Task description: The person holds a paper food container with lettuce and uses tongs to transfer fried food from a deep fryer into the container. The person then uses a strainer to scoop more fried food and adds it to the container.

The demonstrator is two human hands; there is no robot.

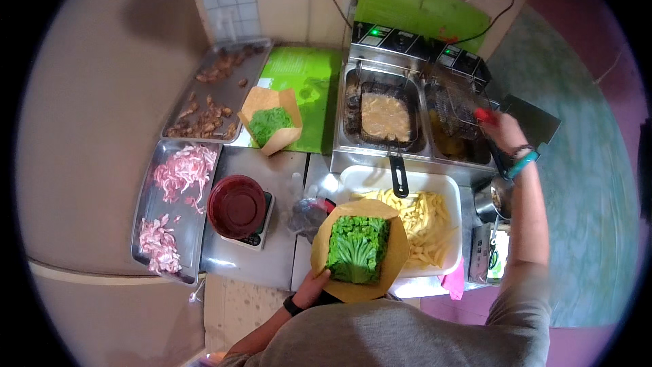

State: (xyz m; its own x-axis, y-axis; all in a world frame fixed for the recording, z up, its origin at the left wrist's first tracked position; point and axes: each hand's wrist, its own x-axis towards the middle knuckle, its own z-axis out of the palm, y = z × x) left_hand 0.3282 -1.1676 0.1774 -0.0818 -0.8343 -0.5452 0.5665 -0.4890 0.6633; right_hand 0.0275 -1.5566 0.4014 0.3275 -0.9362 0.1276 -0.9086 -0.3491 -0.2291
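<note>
My left hand (311, 290) grips the near-left edge of an open brown paper box (326, 245) in front of my body. Green lettuce leaves (357, 248) line this box. My right hand (504, 132) is closed round the red handle (485, 115) of a wire mesh strainer (456, 103), over the right fryer tank (451, 146). Below that wrist shows a black handle (499, 161). In the left tank, a fry basket (385, 115) sits in bubbling pale oil, its black handle (399, 177) pointing toward me.
A white tub (456, 214) of raw cut potatoes lies behind the box. To the left are a red bowl (236, 206) on a scale, a tray of sliced onion (157, 180), a tray of browned meat pieces (210, 137), and another lettuce-lined paper box (275, 137). A steel pot (487, 204) stands right.
</note>
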